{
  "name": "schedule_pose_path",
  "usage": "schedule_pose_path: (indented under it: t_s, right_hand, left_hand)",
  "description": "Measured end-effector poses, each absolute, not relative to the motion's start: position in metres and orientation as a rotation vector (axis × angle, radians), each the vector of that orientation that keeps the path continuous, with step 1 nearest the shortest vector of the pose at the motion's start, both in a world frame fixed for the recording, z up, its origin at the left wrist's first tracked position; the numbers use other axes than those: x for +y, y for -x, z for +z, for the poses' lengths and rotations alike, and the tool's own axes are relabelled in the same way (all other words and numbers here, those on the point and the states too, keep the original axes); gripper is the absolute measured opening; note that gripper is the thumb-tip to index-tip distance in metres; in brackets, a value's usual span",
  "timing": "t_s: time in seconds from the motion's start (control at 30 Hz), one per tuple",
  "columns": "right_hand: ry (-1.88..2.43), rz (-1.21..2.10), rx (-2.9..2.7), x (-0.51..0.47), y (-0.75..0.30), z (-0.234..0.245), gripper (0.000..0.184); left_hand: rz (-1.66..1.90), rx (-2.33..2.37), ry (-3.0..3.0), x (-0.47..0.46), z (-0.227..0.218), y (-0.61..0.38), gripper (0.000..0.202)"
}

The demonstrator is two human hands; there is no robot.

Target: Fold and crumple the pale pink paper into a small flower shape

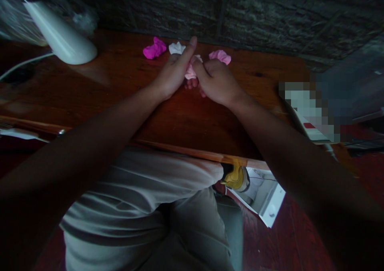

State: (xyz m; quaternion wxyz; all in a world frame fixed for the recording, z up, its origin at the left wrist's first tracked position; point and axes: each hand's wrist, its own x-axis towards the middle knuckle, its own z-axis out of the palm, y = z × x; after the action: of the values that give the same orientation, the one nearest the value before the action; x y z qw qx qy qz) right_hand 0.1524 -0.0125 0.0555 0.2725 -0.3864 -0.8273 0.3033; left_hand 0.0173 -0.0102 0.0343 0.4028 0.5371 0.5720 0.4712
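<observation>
A light pink piece of crumpled paper (190, 71) is squeezed between my two hands, above the wooden desk. My left hand (175, 73) cups it from the left, thumb pointing up and fingers curled beneath. From the other side my right hand (220, 81) presses on it, with the thumb over the top and the fingers bent. Behind them on the desk lie a magenta crumpled paper (155, 49), a white crumpled paper (177, 48) partly behind my left thumb, and another pink crumpled paper (221, 56) just past my right hand.
On the left stands a white cone-shaped lamp base (64, 39) with a cable, near clear plastic wrapping (18, 19). A stone-patterned wall (255, 19) closes off the wooden desk (120, 103). At right is a blurred-out device (312, 111). An open white box (267, 199) sits below.
</observation>
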Motion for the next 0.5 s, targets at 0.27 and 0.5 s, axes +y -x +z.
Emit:
schedule_pose_path:
  t_s: [0.27,0.5]
  right_hand:
    - [0.998,0.834,-2.222,-0.0119,-0.1537,0.0541,0.057]
    - [1.008,0.832,-2.213,-0.0123,-0.1538,0.0545,0.057]
  left_hand:
    - [1.19,1.413,-1.38,-0.0151,0.0395,-0.0195,0.07]
    - [1.199,1.415,-1.424,-0.0172,0.0408,-0.0218,0.068]
